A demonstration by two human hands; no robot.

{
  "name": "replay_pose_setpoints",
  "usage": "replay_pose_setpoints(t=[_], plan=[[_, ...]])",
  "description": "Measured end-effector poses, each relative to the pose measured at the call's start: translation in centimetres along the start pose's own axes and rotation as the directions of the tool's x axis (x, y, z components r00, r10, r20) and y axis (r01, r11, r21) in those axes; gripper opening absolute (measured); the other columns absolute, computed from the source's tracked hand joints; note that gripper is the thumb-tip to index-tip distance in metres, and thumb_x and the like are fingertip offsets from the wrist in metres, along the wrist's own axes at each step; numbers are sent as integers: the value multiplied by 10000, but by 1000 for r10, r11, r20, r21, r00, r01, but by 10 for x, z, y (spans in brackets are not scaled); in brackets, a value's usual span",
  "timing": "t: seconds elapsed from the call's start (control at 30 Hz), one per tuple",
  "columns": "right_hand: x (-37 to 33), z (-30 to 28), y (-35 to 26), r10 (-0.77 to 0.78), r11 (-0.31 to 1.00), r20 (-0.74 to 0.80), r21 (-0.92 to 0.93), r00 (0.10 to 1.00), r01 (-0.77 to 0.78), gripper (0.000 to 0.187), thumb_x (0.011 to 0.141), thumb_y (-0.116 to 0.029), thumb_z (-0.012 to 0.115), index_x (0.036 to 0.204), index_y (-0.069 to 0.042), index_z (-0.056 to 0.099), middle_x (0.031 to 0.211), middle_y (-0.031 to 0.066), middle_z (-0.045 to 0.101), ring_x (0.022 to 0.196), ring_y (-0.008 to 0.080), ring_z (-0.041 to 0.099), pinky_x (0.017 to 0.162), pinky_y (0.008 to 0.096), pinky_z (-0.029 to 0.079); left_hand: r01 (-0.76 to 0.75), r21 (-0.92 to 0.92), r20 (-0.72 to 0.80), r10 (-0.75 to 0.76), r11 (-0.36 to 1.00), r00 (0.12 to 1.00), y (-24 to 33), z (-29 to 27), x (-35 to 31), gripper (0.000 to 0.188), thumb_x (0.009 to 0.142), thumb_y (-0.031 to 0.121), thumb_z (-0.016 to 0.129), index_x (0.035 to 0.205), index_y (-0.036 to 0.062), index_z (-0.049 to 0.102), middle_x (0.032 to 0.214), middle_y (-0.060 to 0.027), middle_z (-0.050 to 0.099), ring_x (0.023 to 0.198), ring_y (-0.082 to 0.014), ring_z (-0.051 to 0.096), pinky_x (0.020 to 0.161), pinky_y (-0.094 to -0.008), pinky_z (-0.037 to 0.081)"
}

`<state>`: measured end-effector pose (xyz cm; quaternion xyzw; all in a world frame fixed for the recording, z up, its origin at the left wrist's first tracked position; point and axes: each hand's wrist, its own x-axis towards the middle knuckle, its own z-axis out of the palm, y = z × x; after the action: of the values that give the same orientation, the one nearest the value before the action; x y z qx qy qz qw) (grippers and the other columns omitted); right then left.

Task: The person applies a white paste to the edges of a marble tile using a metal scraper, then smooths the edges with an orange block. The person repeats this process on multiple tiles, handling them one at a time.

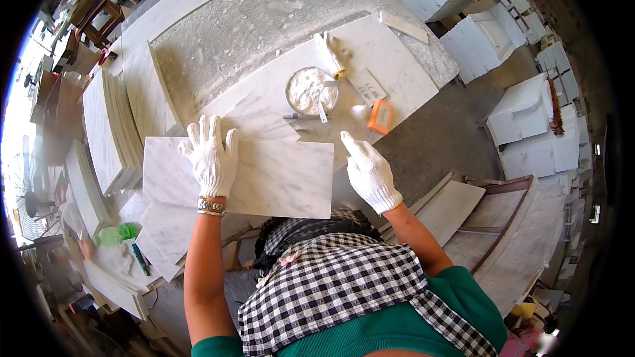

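Left hand (213, 157): in a white glove, fingers spread apart, flat on the marble tile (264, 178).
Right hand (369, 173): in a white glove, grip open, fingertips at the tile's far right corner.
Tile: lies on the bench (251, 26), close to the person.
Behind it: a bowl of white powder (311, 90) and an orange block (381, 117).

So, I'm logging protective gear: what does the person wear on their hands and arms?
White knit gloves cover the left hand and right hand. A metal bracelet with an orange band circles the left wrist. The forearms are bare; green sleeves start near the elbows.
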<state>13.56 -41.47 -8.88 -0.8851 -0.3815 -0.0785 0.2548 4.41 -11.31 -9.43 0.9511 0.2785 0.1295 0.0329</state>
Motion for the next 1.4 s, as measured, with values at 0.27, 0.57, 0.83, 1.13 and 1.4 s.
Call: replay_pose_setpoints(t=[0.27,0.57,0.83,1.13,1.4], plan=[[-3,-17,-6,56,975,14,213,998,-57,259,831,33,585,988,-77,760,962,109,698,898,314,686,777,405,570,-69,-36,-49,67,997,997,-6,4,-5,527,992,404,609,1419,98,572,1517,-155,523,1438,-397,414,1164,-657,255],[-7,-2,-8,187,948,26,257,982,-187,456,895,24,586,1344,-47,619,1105,191,684,977,374,680,850,414,562,-272,-196,43,285,942,958,24,-4,-34,628,932,368,677,1453,52,522,1566,-216,423,1456,-461,336,1152,-715,229],[7,-9,-17,-97,979,42,186,994,88,382,817,62,581,1148,-63,726,970,118,682,912,330,674,820,420,566,-364,-306,103,411,880,906,61,-17,-60,723,854,407,740,1447,53,526,1554,-234,405,1441,-458,341,1108,-741,264],[-12,0,-8,184,918,-2,357,983,-171,289,931,67,567,1187,15,691,1018,158,699,869,249,707,789,342,586,-259,-278,181,315,925,932,-6,-20,-54,705,888,353,708,1488,50,495,1620,-223,359,1492,-456,307,1164,-714,188],[-25,8,-12,306,799,147,497,941,-338,323,975,19,556,1286,25,644,1060,142,697,904,220,688,844,346,561,771,184,24,-787,610,617,-141,-123,-18,787,1024,662,351,1554,85,430,1633,-218,358,1498,-421,323,1156,-708,204]])
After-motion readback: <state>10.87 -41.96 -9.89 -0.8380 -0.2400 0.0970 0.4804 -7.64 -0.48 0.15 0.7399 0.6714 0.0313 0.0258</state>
